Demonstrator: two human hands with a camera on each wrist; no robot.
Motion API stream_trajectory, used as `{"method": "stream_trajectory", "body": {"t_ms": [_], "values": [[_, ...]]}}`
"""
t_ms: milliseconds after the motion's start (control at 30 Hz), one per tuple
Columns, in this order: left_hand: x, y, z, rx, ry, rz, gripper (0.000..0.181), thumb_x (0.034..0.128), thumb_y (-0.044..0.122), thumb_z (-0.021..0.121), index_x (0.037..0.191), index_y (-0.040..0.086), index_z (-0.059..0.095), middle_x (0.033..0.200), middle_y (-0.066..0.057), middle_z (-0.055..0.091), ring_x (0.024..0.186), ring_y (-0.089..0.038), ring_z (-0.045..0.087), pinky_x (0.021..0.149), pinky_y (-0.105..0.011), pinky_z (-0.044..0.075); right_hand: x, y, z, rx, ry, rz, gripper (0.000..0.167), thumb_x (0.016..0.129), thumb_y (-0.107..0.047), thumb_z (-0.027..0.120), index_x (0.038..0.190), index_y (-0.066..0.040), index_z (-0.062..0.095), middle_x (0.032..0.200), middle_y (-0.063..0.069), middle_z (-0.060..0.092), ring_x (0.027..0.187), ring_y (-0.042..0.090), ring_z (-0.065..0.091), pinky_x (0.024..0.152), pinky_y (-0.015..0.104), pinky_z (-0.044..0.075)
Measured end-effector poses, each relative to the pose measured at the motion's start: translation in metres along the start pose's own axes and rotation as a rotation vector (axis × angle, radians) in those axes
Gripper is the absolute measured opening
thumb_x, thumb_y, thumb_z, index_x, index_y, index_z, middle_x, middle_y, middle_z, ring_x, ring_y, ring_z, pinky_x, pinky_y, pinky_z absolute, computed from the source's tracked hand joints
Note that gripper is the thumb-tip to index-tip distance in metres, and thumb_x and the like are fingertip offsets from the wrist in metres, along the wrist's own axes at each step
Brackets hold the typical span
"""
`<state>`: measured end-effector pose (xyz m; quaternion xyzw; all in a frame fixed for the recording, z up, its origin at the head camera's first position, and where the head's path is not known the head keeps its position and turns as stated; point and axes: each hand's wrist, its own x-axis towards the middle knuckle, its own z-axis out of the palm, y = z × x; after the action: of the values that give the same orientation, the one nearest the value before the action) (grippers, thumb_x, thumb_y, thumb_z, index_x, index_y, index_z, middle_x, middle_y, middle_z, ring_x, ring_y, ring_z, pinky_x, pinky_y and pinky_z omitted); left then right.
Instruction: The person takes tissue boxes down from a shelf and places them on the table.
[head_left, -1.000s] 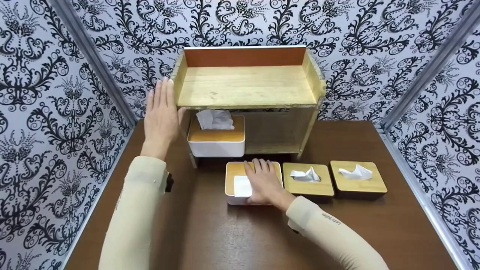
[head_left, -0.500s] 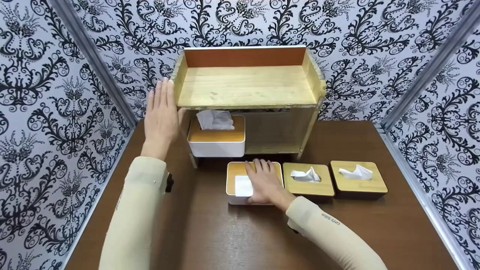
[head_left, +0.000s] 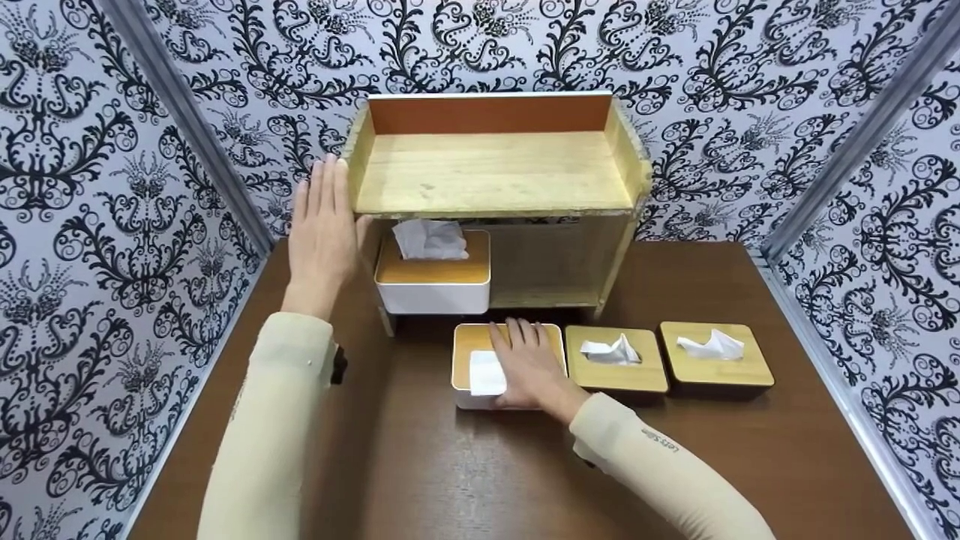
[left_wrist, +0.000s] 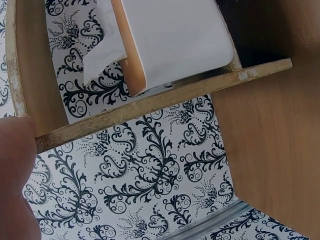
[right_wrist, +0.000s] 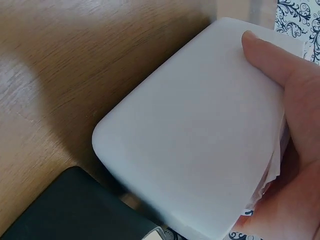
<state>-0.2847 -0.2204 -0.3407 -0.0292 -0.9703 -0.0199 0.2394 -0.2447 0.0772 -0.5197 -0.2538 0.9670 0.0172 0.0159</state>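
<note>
With fingers straight, my left hand (head_left: 322, 232) lies flat along the left side of a small wooden shelf (head_left: 495, 172), its thumb at the front edge. My right hand (head_left: 529, 367) grips a white tissue box (head_left: 471, 339) with a wooden lid on the table, fingers over the top and far edge. In the right wrist view, the thumb presses the white wall (right_wrist: 185, 125) of this box. A white tissue (head_left: 487, 373) hangs over its front, partly under the hand. Another white tissue box (head_left: 435, 297) sits in the shelf's lower left, tissue sticking up.
Right of the held box stand two dark tissue boxes with bamboo tops, the nearer one (head_left: 585, 375) close beside it and the farther one (head_left: 720, 371) beyond. All rest on a brown wooden table (head_left: 420, 472). Patterned walls (head_left: 750, 112) enclose the back and sides.
</note>
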Motion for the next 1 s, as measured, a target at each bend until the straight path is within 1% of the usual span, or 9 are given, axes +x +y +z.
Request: {"method": "stream_trajectory", "body": {"t_ms": [167, 267, 500, 567, 633, 767, 833, 900, 1000], "values": [[0.0, 0.001, 0.0, -0.006, -0.016, -0.001, 0.08, 0.1018, 0.044, 0.04, 0.156, 0.006, -0.004, 0.165, -0.011, -0.002, 0.154, -0.028, 0.003, 0.127, -0.041, -0.002, -0.003, 0.0, -0.003, 0.034, -0.032, 0.001, 0.137, 0.051, -0.077, 0.078, 0.157, -0.015, 0.016, 0.16, 0.025, 0.02, 0.146, 0.043, 0.022, 0.12, 0.06, 0.018], [0.0, 0.001, 0.002, -0.009, -0.014, -0.002, 0.08, 0.1017, 0.044, 0.041, 0.156, 0.006, -0.004, 0.165, -0.011, -0.002, 0.154, -0.027, 0.003, 0.127, -0.041, -0.002, -0.006, 0.001, -0.009, 0.053, -0.059, -0.008, 0.137, 0.053, -0.079, 0.075, 0.158, -0.015, 0.013, 0.161, 0.025, 0.013, 0.149, 0.043, 0.016, 0.12, 0.062, 0.015], [0.0, -0.001, 0.004, -0.024, 0.022, 0.007, 0.08, 0.1011, 0.041, 0.044, 0.156, 0.004, 0.001, 0.165, -0.014, 0.005, 0.153, -0.029, 0.008, 0.127, -0.042, 0.002, -0.011, -0.001, -0.029, 0.078, -0.041, -0.066, 0.137, 0.055, -0.088, 0.064, 0.158, -0.015, 0.012, 0.163, 0.02, 0.013, 0.151, 0.038, 0.012, 0.12, 0.063, 0.015], [-0.001, -0.001, 0.003, -0.023, 0.025, 0.008, 0.08, 0.101, 0.042, 0.045, 0.156, 0.004, 0.001, 0.165, -0.014, 0.005, 0.153, -0.03, 0.009, 0.127, -0.042, 0.002, -0.012, -0.003, -0.035, 0.09, -0.016, -0.086, 0.133, 0.058, -0.089, 0.061, 0.158, -0.014, 0.014, 0.163, 0.017, 0.016, 0.151, 0.036, 0.015, 0.12, 0.062, 0.015], [0.0, -0.001, 0.003, -0.021, 0.024, 0.007, 0.08, 0.101, 0.042, 0.044, 0.156, 0.004, 0.001, 0.165, -0.014, 0.005, 0.153, -0.03, 0.01, 0.127, -0.042, 0.002, -0.012, -0.004, -0.041, 0.1, 0.022, -0.102, 0.125, 0.063, -0.086, 0.06, 0.157, -0.014, 0.019, 0.162, 0.015, 0.021, 0.15, 0.034, 0.019, 0.12, 0.06, 0.017], [0.0, -0.001, 0.002, -0.023, 0.017, 0.006, 0.08, 0.1011, 0.043, 0.043, 0.156, 0.005, 0.001, 0.165, -0.014, 0.005, 0.153, -0.029, 0.008, 0.127, -0.042, 0.002, -0.009, -0.008, -0.052, 0.133, 0.154, -0.125, 0.106, 0.074, -0.073, 0.065, 0.153, -0.013, 0.03, 0.158, 0.011, 0.033, 0.144, 0.031, 0.032, 0.119, 0.056, 0.025], [0.0, -0.001, 0.002, -0.026, 0.014, 0.006, 0.08, 0.101, 0.044, 0.043, 0.156, 0.005, 0.0, 0.165, -0.014, 0.005, 0.153, -0.029, 0.008, 0.127, -0.042, 0.001, -0.007, -0.01, -0.057, 0.147, 0.214, -0.131, 0.101, 0.075, -0.067, 0.069, 0.151, -0.012, 0.033, 0.155, 0.009, 0.037, 0.142, 0.03, 0.036, 0.118, 0.054, 0.027], [0.0, -0.001, 0.002, -0.028, 0.016, 0.006, 0.08, 0.1009, 0.044, 0.043, 0.157, 0.005, 0.0, 0.165, -0.014, 0.005, 0.153, -0.029, 0.008, 0.127, -0.042, 0.001, -0.003, -0.012, -0.062, 0.151, 0.248, -0.132, 0.1, 0.075, -0.065, 0.071, 0.151, -0.013, 0.033, 0.154, 0.008, 0.038, 0.141, 0.029, 0.037, 0.117, 0.054, 0.029], [0.0, -0.001, 0.002, -0.032, 0.017, 0.004, 0.081, 0.1008, 0.044, 0.043, 0.157, 0.005, 0.0, 0.165, -0.014, 0.005, 0.153, -0.029, 0.008, 0.127, -0.042, 0.001, 0.002, -0.014, -0.068, 0.118, 0.299, -0.129, 0.098, 0.075, -0.064, 0.071, 0.15, -0.013, 0.034, 0.151, 0.007, 0.04, 0.138, 0.029, 0.039, 0.116, 0.051, 0.031]]}}
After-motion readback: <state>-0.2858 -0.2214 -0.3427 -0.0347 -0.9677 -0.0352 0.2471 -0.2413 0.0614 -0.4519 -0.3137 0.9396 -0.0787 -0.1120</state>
